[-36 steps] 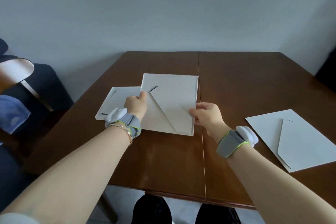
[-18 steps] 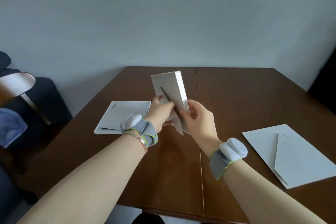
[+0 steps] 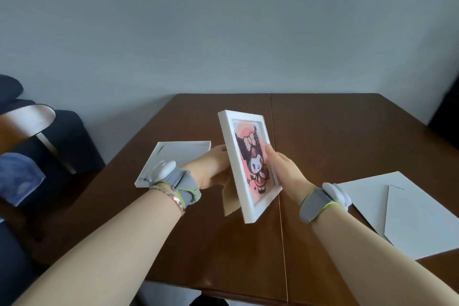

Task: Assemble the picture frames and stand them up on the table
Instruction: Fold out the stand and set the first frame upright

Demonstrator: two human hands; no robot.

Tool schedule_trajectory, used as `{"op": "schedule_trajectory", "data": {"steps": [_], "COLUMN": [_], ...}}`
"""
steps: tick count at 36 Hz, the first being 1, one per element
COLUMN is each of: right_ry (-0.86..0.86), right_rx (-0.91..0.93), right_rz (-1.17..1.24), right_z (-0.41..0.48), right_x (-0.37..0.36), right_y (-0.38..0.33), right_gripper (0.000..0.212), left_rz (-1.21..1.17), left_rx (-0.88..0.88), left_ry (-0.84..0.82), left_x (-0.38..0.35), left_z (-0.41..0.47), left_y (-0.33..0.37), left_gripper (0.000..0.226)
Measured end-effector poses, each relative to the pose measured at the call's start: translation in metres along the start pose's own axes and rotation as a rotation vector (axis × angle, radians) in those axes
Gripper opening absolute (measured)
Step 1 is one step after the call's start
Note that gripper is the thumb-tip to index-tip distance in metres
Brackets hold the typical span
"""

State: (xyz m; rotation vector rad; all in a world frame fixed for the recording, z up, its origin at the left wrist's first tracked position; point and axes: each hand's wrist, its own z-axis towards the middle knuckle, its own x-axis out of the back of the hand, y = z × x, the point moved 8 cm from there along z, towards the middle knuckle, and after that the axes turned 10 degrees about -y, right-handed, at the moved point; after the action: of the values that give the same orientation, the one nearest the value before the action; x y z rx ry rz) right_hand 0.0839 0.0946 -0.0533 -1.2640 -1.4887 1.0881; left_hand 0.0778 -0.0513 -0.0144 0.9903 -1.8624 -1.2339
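Head view. The frame (image 3: 246, 166) is now held upright above the table (image 3: 347, 136), picture side turned toward the camera; a second ago it lay back-up near the surface, and half a second ago it was edge-on in mid-turn. The left hand (image 3: 213, 169) grips its left edge from behind; those fingers are hidden by the frame, so their spread cannot be told. The right hand (image 3: 283, 171) clamps the right edge, thumb pressed on the front, the other fingers out of sight behind. A brown stand flap (image 3: 231, 200) projects from the back at the lower left, swung clear of the backing.

A second frame (image 3: 173, 159) lies flat, back-up, just behind the left wrist. A backing sheet (image 3: 407, 213) lies flat at the right, well apart from both.

Judgement: with the flap deployed and the front facing out, this frame appears assembled. Setting it down on its lower edge and flap remains. The other two parts are not yet stood up.
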Motion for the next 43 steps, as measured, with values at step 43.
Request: {"op": "schedule_trajectory", "data": {"steps": [43], "right_ry": [0.567], "right_rx": [0.167], "right_rz": [-0.019], "right_z": [0.061], "right_x": [0.084], "right_y": [0.006], "right_gripper": [0.029], "left_rz": [-0.415], "left_rx": [-0.056], "left_ry": [0.278], "left_x": [0.045], "left_z": [0.120], "left_y": [-0.017], "left_gripper": [0.080]}}
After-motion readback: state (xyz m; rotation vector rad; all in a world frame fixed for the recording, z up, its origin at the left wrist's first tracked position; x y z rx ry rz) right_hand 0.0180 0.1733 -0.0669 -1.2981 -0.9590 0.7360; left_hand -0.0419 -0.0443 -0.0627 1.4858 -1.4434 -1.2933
